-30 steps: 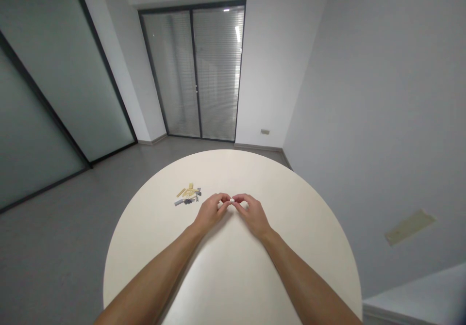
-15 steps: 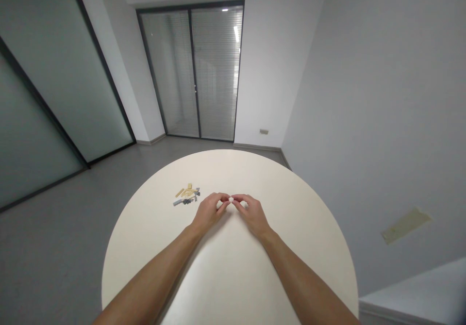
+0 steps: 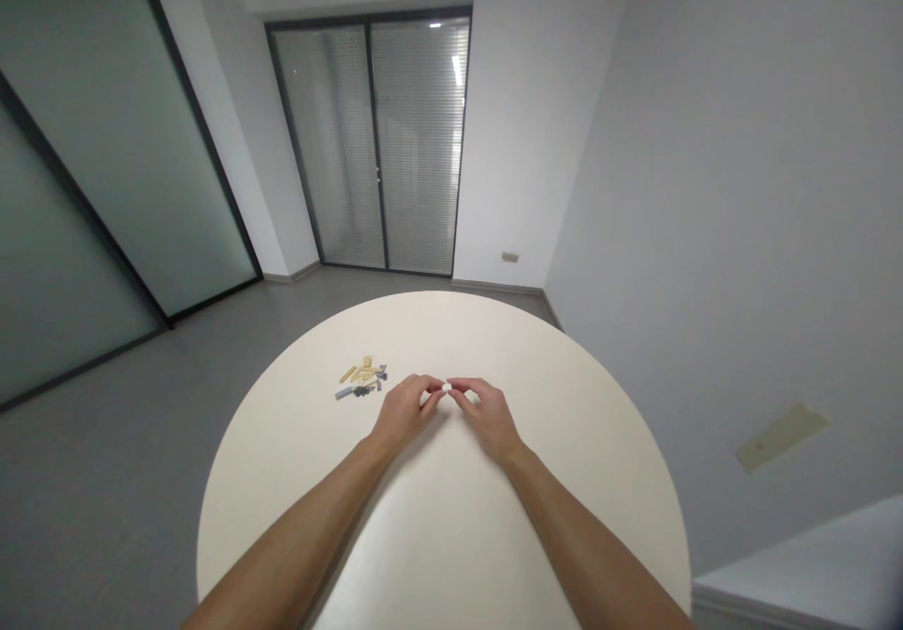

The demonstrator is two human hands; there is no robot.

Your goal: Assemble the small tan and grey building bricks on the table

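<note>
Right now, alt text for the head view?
The left hand and right hand pinch a small white piece between their fingertips over a round white table. A pile of tan and grey pieces lies on it, left of the hands.

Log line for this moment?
left hand: pinches small white piece | right hand: pinches same piece | parts pile: on table, left of hands

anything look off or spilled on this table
Nothing stands out. The left hand and right hand pinch a small white piece over the round table; the pile of tan and grey pieces lies in one cluster nearby.
</note>
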